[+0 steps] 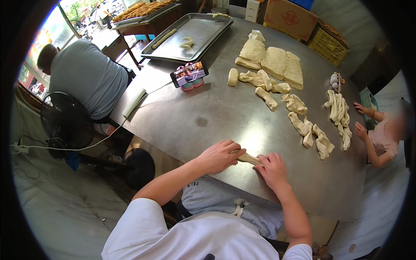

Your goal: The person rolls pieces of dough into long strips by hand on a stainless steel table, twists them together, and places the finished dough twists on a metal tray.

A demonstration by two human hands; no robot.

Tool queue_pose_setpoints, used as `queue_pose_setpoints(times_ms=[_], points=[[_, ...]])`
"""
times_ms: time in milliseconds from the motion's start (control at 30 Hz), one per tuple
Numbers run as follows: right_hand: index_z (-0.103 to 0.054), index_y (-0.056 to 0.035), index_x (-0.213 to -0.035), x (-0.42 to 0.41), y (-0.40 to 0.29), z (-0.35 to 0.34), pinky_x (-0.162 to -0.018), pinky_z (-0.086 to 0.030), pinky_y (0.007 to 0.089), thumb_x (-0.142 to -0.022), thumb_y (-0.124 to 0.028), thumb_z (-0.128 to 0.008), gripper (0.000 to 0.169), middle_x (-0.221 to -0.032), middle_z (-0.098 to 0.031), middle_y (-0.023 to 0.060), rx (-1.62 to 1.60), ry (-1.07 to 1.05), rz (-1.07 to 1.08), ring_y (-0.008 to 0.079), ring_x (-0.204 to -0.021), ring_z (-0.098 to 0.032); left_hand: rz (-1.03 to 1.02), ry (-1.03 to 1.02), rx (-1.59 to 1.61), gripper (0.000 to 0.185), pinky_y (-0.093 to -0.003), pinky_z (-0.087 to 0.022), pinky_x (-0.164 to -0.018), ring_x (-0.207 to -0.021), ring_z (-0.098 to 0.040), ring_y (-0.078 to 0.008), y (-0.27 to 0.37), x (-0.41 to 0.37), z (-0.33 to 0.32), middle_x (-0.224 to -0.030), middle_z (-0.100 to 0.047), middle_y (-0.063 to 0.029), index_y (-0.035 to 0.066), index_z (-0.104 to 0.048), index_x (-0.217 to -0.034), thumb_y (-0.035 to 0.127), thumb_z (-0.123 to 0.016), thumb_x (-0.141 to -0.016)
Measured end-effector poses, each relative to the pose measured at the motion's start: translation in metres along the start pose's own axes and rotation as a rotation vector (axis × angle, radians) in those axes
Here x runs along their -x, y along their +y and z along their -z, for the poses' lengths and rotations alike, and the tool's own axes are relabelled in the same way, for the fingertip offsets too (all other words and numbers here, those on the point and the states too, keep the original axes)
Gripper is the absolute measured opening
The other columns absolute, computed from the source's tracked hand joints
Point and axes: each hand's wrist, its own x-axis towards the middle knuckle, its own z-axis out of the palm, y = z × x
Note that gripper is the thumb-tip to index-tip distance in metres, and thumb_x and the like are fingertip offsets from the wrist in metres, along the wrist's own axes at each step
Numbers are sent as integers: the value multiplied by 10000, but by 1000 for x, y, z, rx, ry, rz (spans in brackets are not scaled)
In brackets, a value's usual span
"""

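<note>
Near the front edge of the metal table (208, 107), a short strip of dough (249, 158) lies between my hands. The fingers of my left hand (224, 156) are on its left end, and those of my right hand (273, 167) on its right end. Beyond them several cut dough pieces (297, 123) lie scattered, with flat dough slabs (274, 61) behind. A bunch of long dough strips (339, 110) rests to the right. On the large metal tray (201, 24) at the back are a twisted dough rope (164, 38) and a small dough piece (187, 44).
A phone (189, 74) stands on a pink and green holder. A white power strip (134, 103) with a cable lies at the left edge. A person (87, 74) sits at the left by a black fan (66, 120); another person (382, 136) has both hands at the table's right edge.
</note>
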Motion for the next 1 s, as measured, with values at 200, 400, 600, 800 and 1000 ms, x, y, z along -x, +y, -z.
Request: queue_pose_setpoints(times_ms=[200,400,600,800,1000], points=[[-745,-108,-1151,30,20,14,-912,-518,453,-889,-278,-858,332,-1041,-634,71,-120,-37,-101,311,-1028,-611,29,57,32,464,-404,-562,-948,-1050,-665,-280,1,11,-11,-1135,-698,-72,60,-729,-1364,119,-786,-907],[-752,-95,-1206,52,34,27,-917,-525,449,-861,-194,-879,381,-1052,-630,92,-203,-19,-179,327,-1044,-609,40,125,5,391,-401,-562,-940,-1061,-667,-280,1,8,-5,-1142,-704,-73,56,-760,-1289,83,-768,-899],[-710,-24,-1314,44,25,40,-1065,-505,486,-895,-159,-837,458,-1238,-664,165,-17,-113,-268,383,-1215,-612,188,35,-102,386,-447,-502,-1128,-1283,-628,-335,19,-11,-4,-1349,-688,-135,21,-733,-1325,130,-733,-955],[-535,104,-1502,-1,-21,-15,-1278,-357,592,-1023,-206,-669,586,-1637,-478,328,-2,-31,-136,479,-1560,-424,314,-1,74,564,-527,-328,-1311,-1605,-383,-426,42,-58,-67,-1657,-502,-249,-11,-592,-1512,339,-654,-1073],[-460,84,-1608,23,-8,-19,-1316,-262,643,-1075,-325,-611,688,-1711,-420,300,148,-137,-218,431,-1631,-356,394,-71,-246,712,-618,-259,-1320,-1624,-335,-486,59,-38,-59,-1715,-393,-328,30,-525,-1606,509,-594,-1084]])
